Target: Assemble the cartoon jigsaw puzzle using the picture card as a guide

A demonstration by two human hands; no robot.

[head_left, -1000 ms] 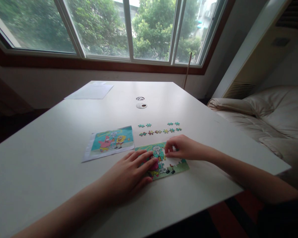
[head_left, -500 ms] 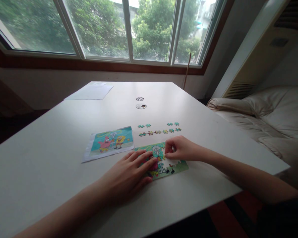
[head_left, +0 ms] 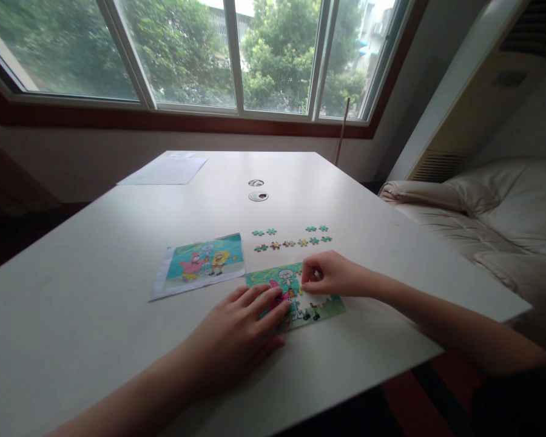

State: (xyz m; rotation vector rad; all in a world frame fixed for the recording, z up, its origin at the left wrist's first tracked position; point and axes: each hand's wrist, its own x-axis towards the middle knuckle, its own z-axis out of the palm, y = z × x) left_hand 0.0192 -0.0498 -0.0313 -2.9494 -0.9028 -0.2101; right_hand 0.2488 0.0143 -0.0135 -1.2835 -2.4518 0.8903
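Note:
A partly assembled cartoon jigsaw puzzle [head_left: 287, 278] lies on the white table, with a gap showing at its right side. My left hand [head_left: 246, 321] rests flat over its left part, fingers stretched out. At the gap, my right hand [head_left: 330, 273] is closed in a pinch on a small yellowish puzzle piece [head_left: 301, 291], mostly hidden by the fingers. Behind the puzzle, several loose puzzle pieces [head_left: 289, 243] lie in two rows. Left of it is a printed reference picture [head_left: 204, 261] with the same cartoon figures.
The white table [head_left: 95, 273] has two round inserts [head_left: 258, 196] set in its middle. Sheets of paper [head_left: 164, 171] lie at its far left corner. Windows stand behind it, a stick [head_left: 343, 130] leans at the wall, and a cream leather sofa [head_left: 473, 218] is on the right.
My left hand has slid slightly down and to the right, uncovering more of the puzzle's upper left. My right hand stays almost where it was, still pinching.

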